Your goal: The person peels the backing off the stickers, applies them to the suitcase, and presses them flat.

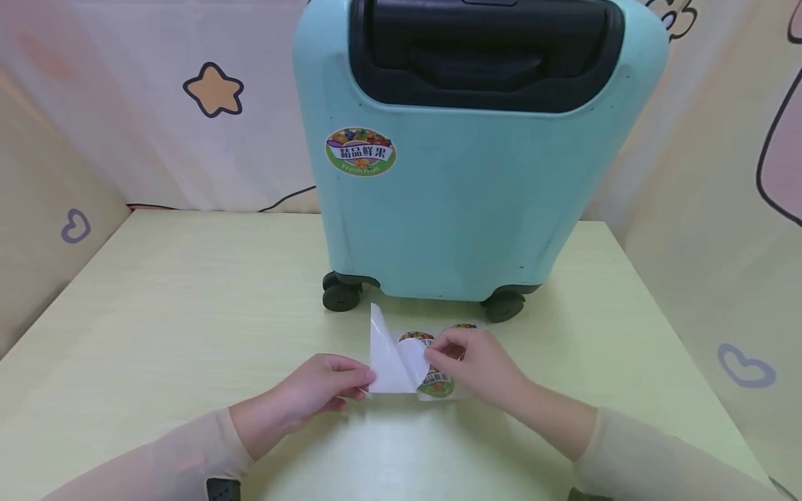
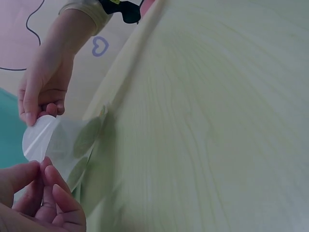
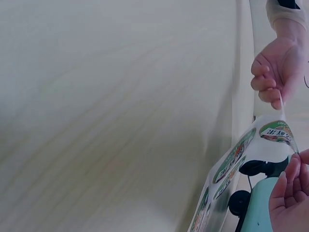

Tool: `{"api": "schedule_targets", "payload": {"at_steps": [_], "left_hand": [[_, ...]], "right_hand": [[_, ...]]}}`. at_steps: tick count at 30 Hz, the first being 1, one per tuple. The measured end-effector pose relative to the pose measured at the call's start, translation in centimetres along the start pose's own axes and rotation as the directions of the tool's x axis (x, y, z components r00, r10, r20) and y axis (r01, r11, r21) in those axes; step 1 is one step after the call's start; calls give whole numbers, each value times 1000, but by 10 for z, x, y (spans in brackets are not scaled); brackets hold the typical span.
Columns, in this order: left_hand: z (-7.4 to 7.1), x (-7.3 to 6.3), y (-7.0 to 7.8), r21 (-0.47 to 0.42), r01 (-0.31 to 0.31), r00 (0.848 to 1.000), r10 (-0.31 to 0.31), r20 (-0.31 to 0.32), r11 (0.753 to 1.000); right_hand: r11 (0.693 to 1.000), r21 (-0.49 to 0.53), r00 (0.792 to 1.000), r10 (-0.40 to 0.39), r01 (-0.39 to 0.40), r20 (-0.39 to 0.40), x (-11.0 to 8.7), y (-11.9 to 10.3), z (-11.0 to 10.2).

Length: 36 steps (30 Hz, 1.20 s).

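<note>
A sheet of round fruit stickers lies on the pale table in front of a teal suitcase. My left hand pinches the sheet's near left corner, and that part is curled up, white backing showing. My right hand pinches a sticker at the curled part. In the left wrist view the left hand is below the bent sheet and the right hand above it. The right wrist view shows the left hand holding the sheet above the right hand.
The suitcase stands upright on black wheels at the table's far middle, with one fruit sticker stuck on its upper left. Curtains with star and heart prints close in the table on three sides.
</note>
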<state>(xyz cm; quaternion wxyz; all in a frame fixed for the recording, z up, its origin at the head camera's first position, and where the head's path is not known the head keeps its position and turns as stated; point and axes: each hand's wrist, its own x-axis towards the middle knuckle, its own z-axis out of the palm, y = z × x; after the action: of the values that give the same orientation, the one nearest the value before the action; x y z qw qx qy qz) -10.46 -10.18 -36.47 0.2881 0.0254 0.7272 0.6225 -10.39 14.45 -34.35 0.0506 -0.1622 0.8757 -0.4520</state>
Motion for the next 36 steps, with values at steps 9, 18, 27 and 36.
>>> {"api": "schedule_targets", "payload": {"at_steps": [9,18,27,36], "left_hand": [[-10,0,-3,62,22,999,-19,-47,998],[-19,1,-4,176,48,996,-33,-88,983],[-35,-2,14,504,-136,987,161,-6,853],[15,-6,49,147,-301,954,298,46,942]], "right_hand": [[996,7,994,93,-93,-57,-3,4,-13],[991,37,985,132,-129,-108,-3,4,-25],[993,46,983,118,-113,-142,-2,-1,-30],[918,-290,913,-341,271,-225,0,-11,-20]]}}
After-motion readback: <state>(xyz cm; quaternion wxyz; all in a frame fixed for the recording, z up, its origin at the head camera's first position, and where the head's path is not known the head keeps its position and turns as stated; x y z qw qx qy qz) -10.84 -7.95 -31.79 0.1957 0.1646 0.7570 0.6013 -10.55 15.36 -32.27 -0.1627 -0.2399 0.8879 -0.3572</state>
